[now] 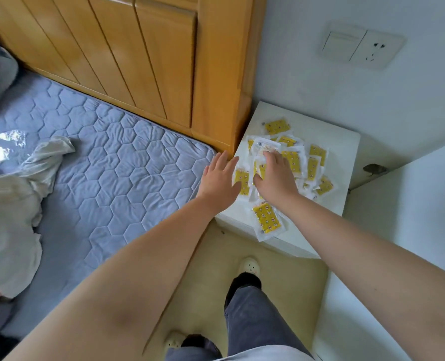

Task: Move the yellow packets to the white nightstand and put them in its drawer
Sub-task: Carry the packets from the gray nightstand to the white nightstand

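Now my right hand (pixel 275 175) lies flat, fingers spread, on the yellow packets (pixel 293 158) strewn over the white nightstand (pixel 344 142), most fanning from it toward one to four o'clock, while my open left hand (pixel 220 178) hovers at its nine o'clock.

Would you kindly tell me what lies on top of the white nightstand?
Scattered yellow packets lie on the white nightstand. The right hand rests on the pile, hiding any packets beneath it.
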Demonstrator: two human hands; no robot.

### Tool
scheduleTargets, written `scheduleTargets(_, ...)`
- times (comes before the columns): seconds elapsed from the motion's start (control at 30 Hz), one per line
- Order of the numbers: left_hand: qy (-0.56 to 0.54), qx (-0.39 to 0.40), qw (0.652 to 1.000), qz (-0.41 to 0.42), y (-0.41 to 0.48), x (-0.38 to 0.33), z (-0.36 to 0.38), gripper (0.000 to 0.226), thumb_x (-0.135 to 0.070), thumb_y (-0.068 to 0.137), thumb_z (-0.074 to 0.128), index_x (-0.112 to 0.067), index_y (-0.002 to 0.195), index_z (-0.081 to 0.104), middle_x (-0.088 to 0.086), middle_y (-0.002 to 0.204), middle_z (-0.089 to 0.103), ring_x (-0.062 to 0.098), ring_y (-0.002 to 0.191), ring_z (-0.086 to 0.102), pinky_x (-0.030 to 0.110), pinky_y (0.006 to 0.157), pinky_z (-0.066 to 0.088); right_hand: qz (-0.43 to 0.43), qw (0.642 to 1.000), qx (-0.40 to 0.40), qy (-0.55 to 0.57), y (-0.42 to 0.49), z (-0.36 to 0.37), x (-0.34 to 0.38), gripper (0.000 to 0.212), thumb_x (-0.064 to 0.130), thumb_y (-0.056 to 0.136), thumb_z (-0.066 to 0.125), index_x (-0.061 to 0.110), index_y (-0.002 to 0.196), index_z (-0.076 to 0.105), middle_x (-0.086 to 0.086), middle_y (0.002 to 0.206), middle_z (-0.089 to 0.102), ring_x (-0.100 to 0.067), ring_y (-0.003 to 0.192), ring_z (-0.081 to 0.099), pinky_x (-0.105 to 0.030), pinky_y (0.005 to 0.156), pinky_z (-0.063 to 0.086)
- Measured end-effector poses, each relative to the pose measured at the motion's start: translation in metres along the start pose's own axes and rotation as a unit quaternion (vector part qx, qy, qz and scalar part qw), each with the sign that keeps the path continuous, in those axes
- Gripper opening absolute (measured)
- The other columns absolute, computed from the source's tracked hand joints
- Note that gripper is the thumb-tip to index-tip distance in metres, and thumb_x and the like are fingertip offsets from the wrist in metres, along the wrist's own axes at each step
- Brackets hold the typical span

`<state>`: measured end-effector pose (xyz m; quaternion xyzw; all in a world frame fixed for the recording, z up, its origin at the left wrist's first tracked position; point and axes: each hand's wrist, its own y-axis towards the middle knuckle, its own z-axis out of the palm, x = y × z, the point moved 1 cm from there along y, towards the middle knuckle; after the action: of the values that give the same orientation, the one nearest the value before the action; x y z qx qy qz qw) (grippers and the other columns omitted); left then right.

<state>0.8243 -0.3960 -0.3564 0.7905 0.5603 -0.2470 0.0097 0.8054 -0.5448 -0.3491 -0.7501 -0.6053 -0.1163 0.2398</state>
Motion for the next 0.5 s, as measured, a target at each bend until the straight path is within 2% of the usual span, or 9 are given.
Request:
scheduleTargets(0.27, 0.055, -0.104, 0.992, -0.053, -0.146, 0.093, -0.093, 0.065, -0.034, 0.099, 0.042, -0.021, 0.153, 0.008, 0.004, 0.161, -0.002, 0.021, 0.148, -0.006, 0.045, 0.120, 0.002, -0.156, 0.987, -0.019, -0.037, -0.083, 0.019, 0.162, 0.062, 0.026, 0.093, 0.054, 0.008, 0.146, 0.027, -0.013, 0.154, 0.022, -0.030, 0.142, 0.018, -0.041, 0.116, 0.019)
scheduleTargets(0.37, 0.083, -0.165, 0.976, -0.115, -0.213, 0.136, -0.132, 0.065, -0.037, 0.099, 0.040, -0.022, 0.153, 0.007, 0.004, 0.161, -0.003, 0.022, 0.148, -0.009, 0.049, 0.118, 0.001, -0.240, 0.968, -0.040, -0.061, -0.119, 0.025, 0.234, 0.062, 0.029, 0.094, 0.052, 0.008, 0.146, 0.025, -0.013, 0.155, 0.019, -0.030, 0.143, 0.018, -0.041, 0.116, 0.018)
scheduleTargets(0.5, 0.100, -0.248, 0.945, -0.190, -0.299, 0.185, -0.185, 0.062, -0.038, 0.100, 0.035, -0.022, 0.153, 0.008, 0.003, 0.161, -0.004, 0.022, 0.148, -0.010, 0.051, 0.117, 0.001, -0.343, 0.932, -0.094, -0.075, -0.166, 0.031, 0.333, 0.056, 0.030, 0.096, 0.047, 0.006, 0.144, 0.030, -0.015, 0.152, 0.024, -0.031, 0.140, 0.022, -0.043, 0.113, 0.020)
